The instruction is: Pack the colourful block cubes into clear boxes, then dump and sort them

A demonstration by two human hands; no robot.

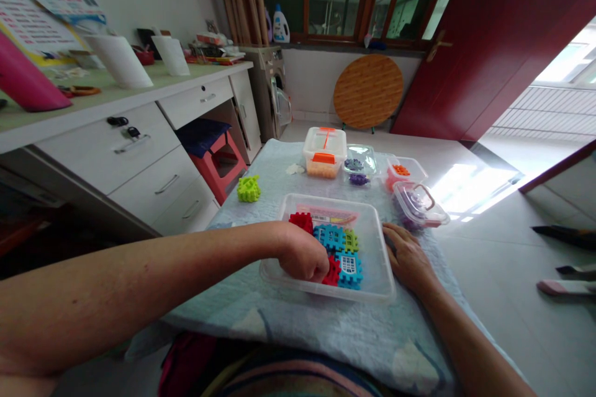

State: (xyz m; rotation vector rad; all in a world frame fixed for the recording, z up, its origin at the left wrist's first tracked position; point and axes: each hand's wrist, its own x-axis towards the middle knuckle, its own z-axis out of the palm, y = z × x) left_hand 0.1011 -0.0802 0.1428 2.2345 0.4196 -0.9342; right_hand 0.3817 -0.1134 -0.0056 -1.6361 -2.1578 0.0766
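My left hand [305, 253] reaches into a clear plastic box [372, 260], its fingers closed at the edge of a red building block [332, 271]; the fingertips are partly hidden. Beside that block lies a blue building block with a white lattice window [349, 270]. Farther back in the box are another blue block [329, 236], a small green block [351, 240] and a second red block [302, 221]. My right hand [410, 255] rests on the cloth with its fingers stretched out, against the box's right side, holding nothing.
A yellow-green block piece [249, 188] sits on the cloth-covered table [242, 316] at the left. Toward the back stand a clear box with orange latches [326, 152], a clear container with purple pieces [358, 164], one with orange pieces [405, 170] and a lidded container [419, 205].
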